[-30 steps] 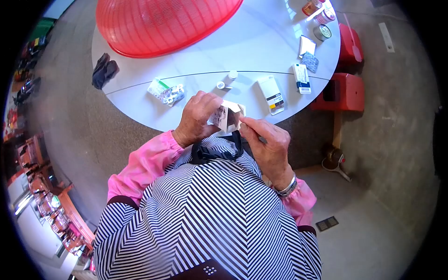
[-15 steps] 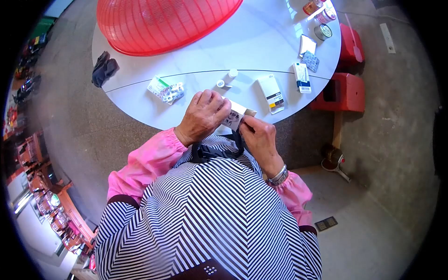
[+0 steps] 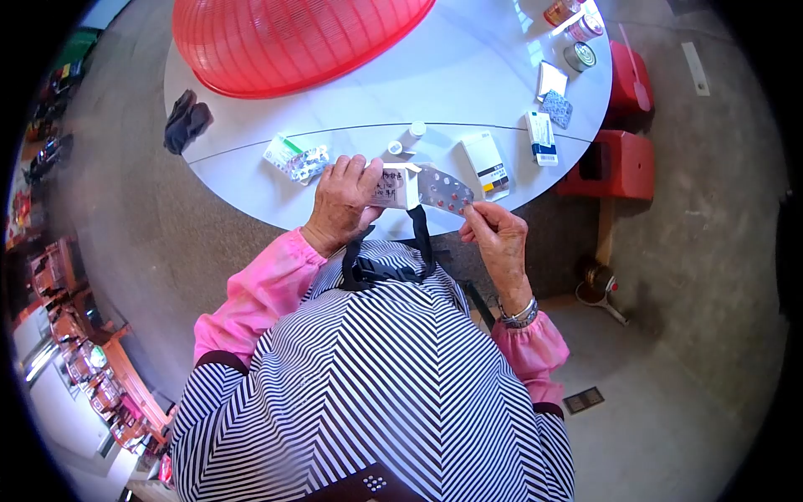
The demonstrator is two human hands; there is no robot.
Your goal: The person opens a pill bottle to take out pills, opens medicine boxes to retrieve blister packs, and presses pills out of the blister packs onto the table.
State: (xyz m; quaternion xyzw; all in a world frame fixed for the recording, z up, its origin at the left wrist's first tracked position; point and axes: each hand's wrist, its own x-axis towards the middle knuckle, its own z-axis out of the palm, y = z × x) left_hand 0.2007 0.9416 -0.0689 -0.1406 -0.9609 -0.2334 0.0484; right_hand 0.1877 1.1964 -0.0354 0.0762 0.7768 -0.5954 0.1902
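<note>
My left hand (image 3: 341,201) is closed around a small white medicine box (image 3: 393,187) with handwriting on its side; the flap at its right end stands open. Between thumb and fingertips, my right hand (image 3: 497,236) pinches the outer end of a silver blister pack (image 3: 445,191) with reddish pills. The pack's other end is at the box's open end; whether some of it is still inside is hard to see. Just beyond the hands, a white bottle (image 3: 414,131) lies on the white table (image 3: 360,100). A white box with dark and yellow bands (image 3: 484,163) lies to the right.
A red mesh cover (image 3: 293,46) stands at the back. A medicine box with blister packs (image 3: 297,159) and a dark cloth (image 3: 186,122) lie left. On the right are another medicine box (image 3: 541,138), a blister pack (image 3: 556,109) and a tin (image 3: 579,56). Red stools (image 3: 627,165) stand beyond the edge.
My right hand has moved right, drawing the blister pack into view from the box. My left hand has shifted slightly left with the box, whose written side now shows more fully.
</note>
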